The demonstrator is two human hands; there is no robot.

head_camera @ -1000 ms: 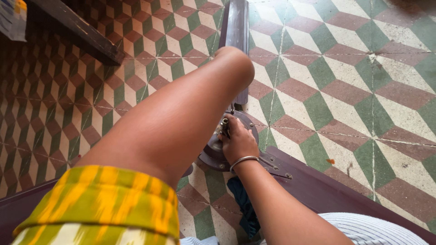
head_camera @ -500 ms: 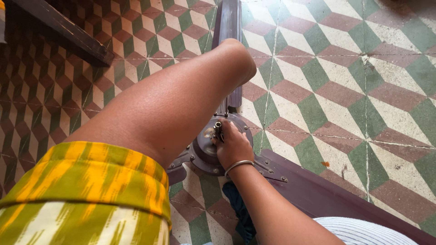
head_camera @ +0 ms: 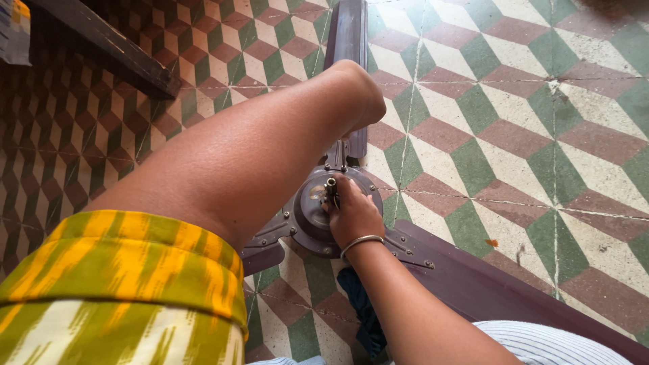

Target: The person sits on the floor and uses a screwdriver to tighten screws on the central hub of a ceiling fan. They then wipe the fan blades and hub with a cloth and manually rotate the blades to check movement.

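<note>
a ceiling fan (head_camera: 318, 216) is laid flat on the patterned tile floor (head_camera: 541, 135), its round motor hub facing up and its dark purple blades spread out over the tiles, so that the short metal shaft (head_camera: 331, 190) at the hub's centre can be reached from above. the right hand (head_camera: 351, 215) is rested on the hub, a metal bangle (head_camera: 359, 242) worn at the wrist; its fingers are curled together around the base of the shaft, apparently clamped on it (the fingertips themselves are hidden behind the hand). the left arm is stretched forward across the view, its elbow bent over the far blade (head_camera: 348, 40), so the left hand is hidden and nothing can be told of its fingers. a dark blue cloth (head_camera: 362, 304) is lying on the floor just beneath the right forearm, near the hub. a yellow and green striped sleeve (head_camera: 122, 284) is seen at the near left.
</note>
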